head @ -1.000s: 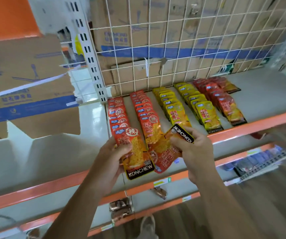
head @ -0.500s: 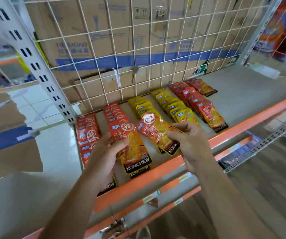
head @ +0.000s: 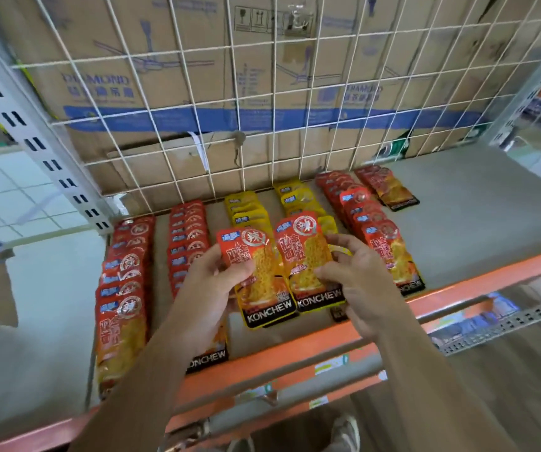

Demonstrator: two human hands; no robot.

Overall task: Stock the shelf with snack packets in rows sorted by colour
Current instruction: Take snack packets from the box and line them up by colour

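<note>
My left hand (head: 210,285) grips a small stack of red KONCHEW snack packets (head: 256,275) above the shelf front. Beside it, my right hand (head: 357,275) pinches one red packet (head: 308,259), upright and facing me. On the grey shelf (head: 477,223) lie rows running front to back: two red rows at the left (head: 125,282) (head: 186,236), two yellow rows in the middle (head: 246,207) (head: 295,197), partly hidden by the held packets, and two red rows at the right (head: 380,243) (head: 389,187).
A white wire grid (head: 262,109) backs the shelf, with cardboard boxes (head: 197,76) behind it. The shelf's orange front edge (head: 458,285) runs below my hands. A lower shelf (head: 497,318) shows at the right. A slotted upright (head: 34,141) stands at the left.
My right hand has turned its red packet from slanted to upright next to the stack in my left hand. The camera has moved closer to the shelf and swung rightward.
</note>
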